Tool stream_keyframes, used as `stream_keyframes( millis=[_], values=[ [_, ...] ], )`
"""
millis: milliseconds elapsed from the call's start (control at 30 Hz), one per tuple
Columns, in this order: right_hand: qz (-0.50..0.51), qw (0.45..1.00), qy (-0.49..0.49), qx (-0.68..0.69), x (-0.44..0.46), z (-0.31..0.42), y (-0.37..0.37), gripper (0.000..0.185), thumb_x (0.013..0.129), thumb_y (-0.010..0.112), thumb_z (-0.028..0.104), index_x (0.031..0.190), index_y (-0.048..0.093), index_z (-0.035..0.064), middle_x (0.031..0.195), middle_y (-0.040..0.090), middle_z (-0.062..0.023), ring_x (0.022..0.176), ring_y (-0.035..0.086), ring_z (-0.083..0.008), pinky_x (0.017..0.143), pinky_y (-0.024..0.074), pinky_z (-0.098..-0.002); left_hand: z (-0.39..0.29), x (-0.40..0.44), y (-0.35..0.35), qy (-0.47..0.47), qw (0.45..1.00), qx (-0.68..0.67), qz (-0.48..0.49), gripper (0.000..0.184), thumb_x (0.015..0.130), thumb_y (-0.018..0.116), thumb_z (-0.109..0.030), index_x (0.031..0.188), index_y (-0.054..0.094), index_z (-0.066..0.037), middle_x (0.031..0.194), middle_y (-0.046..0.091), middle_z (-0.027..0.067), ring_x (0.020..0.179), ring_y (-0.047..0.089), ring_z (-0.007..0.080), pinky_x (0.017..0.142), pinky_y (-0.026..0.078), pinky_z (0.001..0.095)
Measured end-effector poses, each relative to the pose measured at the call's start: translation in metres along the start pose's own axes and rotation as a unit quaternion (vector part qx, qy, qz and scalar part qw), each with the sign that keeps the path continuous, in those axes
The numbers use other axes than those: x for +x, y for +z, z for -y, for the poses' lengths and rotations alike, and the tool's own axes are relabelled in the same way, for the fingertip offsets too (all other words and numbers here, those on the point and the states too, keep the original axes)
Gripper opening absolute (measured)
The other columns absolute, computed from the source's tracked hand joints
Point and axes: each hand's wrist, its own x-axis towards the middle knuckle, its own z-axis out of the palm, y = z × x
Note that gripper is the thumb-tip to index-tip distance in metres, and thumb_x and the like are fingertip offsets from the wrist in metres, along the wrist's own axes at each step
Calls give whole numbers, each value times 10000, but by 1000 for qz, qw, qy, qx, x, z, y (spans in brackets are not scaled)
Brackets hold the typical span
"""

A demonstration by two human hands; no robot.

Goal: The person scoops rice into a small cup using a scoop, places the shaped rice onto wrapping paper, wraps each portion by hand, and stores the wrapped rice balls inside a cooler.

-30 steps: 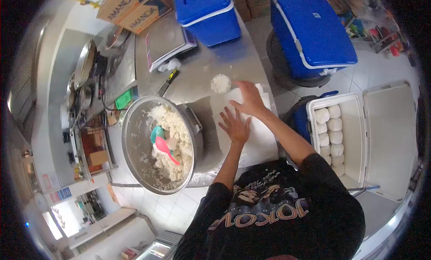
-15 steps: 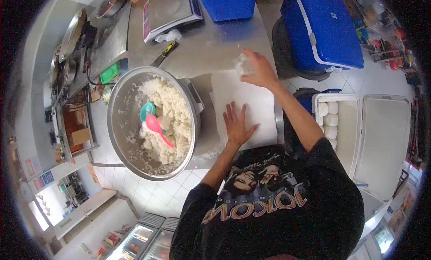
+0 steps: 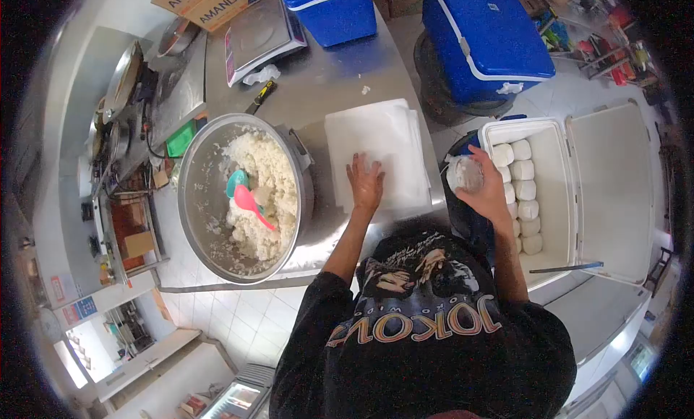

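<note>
My left hand [image 3: 366, 182] lies with fingers spread on a stack of white paper sheets [image 3: 390, 130] on the steel table. Off the table's right edge, my right hand [image 3: 490, 191] is closed around a white wrapped rice bundle [image 3: 463, 174], beside the near wall of an open white cooler [image 3: 557, 151]. Inside the cooler, several similar white bundles [image 3: 527, 190] sit in rows. To the left of my left hand stands a big metal pot [image 3: 199, 238] of cooked rice [image 3: 278, 173]. A pink spoon [image 3: 249, 202] and a teal scoop [image 3: 236, 180] rest on the rice.
A scale [image 3: 264, 36], a blue container [image 3: 332, 18] and a yellow-black handled tool [image 3: 262, 96] lie toward the far end of the steel table [image 3: 347, 79]. A large blue cooler [image 3: 491, 43] stands at the far right. The white cooler's lid [image 3: 614, 195] hangs open to the right.
My right hand has moved from above the paper's far corner rightward to the white cooler, now holding the rice bundle. My left hand stays on the paper. The view has shifted, showing more of the cooler.
</note>
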Motion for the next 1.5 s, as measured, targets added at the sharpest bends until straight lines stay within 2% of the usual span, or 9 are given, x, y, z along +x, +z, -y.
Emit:
stream_keyframes(
  millis=[133,333,600,833,1133,1233,1367,1433,1500],
  values=[
    [-6,999,-9,34,-20,-7,7,849,636,805,138,1408,454,91,1228,614,-199,1164,590,-362,1013,466,-428,-12,-1,-23,1,990,-137,-18,273,850,745,-300,1054,686,-130,1426,429,192,1431,288,425,1150,225,662],
    [3,1000,0,10,-34,-10,10,883,622,813,115,1429,454,74,1209,617,-179,1161,593,-325,1016,457,-410,-40,-13,-47,8,1000,4,5,259,859,744,-299,1059,708,-137,1326,554,139,1377,373,460,1150,256,634],
    [12,999,30,25,-43,-7,2,857,649,821,158,1418,455,63,1273,603,-205,1202,573,-374,1040,452,-443,-22,-5,-33,-42,975,-204,-79,231,988,588,-229,965,659,-10,1034,674,146,1061,606,365,935,455,494],
    [6,999,9,31,-47,-12,4,867,654,817,168,1429,443,66,1274,600,-213,1194,583,-376,1033,461,-448,-25,-7,-53,-158,867,-449,-147,265,1017,592,-259,1026,665,-5,922,695,74,861,601,125,765,469,301],
    [24,999,34,31,-52,-10,2,855,660,808,141,1430,442,71,1262,605,-200,1190,582,-373,1026,459,-454,0,-16,-67,-250,716,-643,-105,313,940,731,-250,1148,658,-28,1032,711,64,930,643,136,825,513,316],
    [23,999,31,29,-54,-17,3,862,654,805,140,1431,439,71,1262,604,-198,1201,575,-371,1038,451,-453,11,-17,-60,-234,732,-626,-134,391,918,755,-273,1191,647,-14,1058,718,91,985,665,170,845,509,301],
    [18,998,48,41,-56,-17,3,879,639,814,141,1430,438,75,1255,604,-194,1205,572,-370,1045,448,-445,0,-22,-55,9,959,-282,16,549,839,789,-424,1263,639,-108,1221,647,153,1193,582,317,981,470,411],
    [20,997,54,42,-54,-19,3,887,633,818,146,1432,437,84,1247,608,-194,1201,575,-370,1047,449,-440,-52,-28,-72,196,978,-47,49,602,805,778,-514,1296,642,-193,1363,564,181,1323,472,413,1059,419,507],
    [19,998,37,40,-53,-18,2,885,634,815,154,1432,438,95,1238,614,-196,1191,580,-379,1042,452,-441,-72,-46,-59,161,984,21,68,587,808,739,-567,1305,644,-271,1457,460,170,1375,349,472,1093,344,594]
  ],
)
